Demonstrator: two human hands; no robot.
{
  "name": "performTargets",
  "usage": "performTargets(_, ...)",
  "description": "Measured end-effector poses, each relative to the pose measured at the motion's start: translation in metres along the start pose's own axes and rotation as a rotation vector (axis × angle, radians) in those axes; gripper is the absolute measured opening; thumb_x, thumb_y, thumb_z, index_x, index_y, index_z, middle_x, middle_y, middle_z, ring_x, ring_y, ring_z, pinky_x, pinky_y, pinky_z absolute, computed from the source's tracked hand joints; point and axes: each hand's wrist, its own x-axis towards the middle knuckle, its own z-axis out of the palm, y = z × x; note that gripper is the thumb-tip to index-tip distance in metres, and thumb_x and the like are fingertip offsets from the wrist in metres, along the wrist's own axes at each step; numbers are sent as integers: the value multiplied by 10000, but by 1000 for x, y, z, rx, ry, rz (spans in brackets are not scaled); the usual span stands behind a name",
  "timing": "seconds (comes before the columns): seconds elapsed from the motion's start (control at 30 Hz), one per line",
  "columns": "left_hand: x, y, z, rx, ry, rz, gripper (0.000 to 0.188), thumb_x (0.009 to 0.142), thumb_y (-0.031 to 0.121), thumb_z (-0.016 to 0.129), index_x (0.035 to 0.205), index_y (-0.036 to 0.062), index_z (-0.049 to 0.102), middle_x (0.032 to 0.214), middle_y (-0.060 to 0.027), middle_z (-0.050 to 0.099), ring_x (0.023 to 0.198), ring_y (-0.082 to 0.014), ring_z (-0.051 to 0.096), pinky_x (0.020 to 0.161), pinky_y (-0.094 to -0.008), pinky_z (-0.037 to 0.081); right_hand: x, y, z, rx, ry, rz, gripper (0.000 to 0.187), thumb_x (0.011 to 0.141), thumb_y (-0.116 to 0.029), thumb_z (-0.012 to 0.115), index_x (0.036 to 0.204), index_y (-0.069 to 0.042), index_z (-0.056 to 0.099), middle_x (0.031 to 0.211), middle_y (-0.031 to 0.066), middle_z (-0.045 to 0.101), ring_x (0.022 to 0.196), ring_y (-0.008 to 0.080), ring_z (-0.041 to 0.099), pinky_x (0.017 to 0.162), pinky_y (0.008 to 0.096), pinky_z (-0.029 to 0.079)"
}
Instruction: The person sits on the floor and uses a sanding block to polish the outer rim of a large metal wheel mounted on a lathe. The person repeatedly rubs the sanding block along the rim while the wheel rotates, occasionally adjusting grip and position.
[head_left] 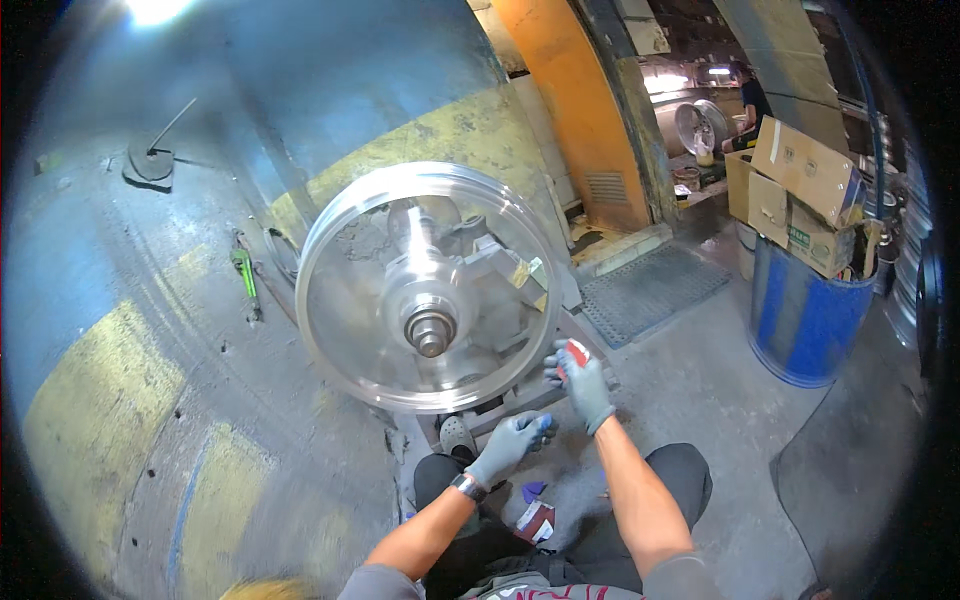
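Note:
A shiny metal wheel rim (340,235) spins, blurred, on a horizontal spindle (430,332) in front of me. My right hand (578,382), in a grey glove, holds a small red and white piece at the rim's lower right edge. My left hand (512,445), also in a grey glove, is below the rim, fingers curled around a small blue piece. I sit with my knees under the hands.
A blue drum (805,320) filled with cardboard boxes (800,170) stands to the right. A grey floor mat (650,290) lies behind the machine. A green tool (244,275) lies on the left surface. Another person sits by a second rim (700,125) at the back.

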Motion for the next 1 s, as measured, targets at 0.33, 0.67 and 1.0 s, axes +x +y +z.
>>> performTargets(0.33,-81,149,-74,130,582,513,442,1056,386,582,788,49,682,702,-11,649,608,-65,539,574,-244,414,30,-15,-51,-87,132,-71,314,1011,-375,603,1095,-73,610,819,90,693,666,180,692,513,307,550)
performTargets(0.67,-86,135,-203,-88,1250,931,387,1040,140,508,1418,55,515,1265,-87,590,1112,-173,582,942,-324,464,22,-7,-58,-79,278,79,190,992,-267,554,1077,-101,518,870,80,610,605,222,668,430,347,537)
performTargets(1.0,-63,-43,-280,-518,1334,496,570,1067,386,376,1506,30,445,1529,-153,464,1418,-290,433,1144,-442,339,9,-27,-37,-492,264,-190,218,1031,-198,557,1184,-44,574,1015,93,653,785,208,708,603,343,610)
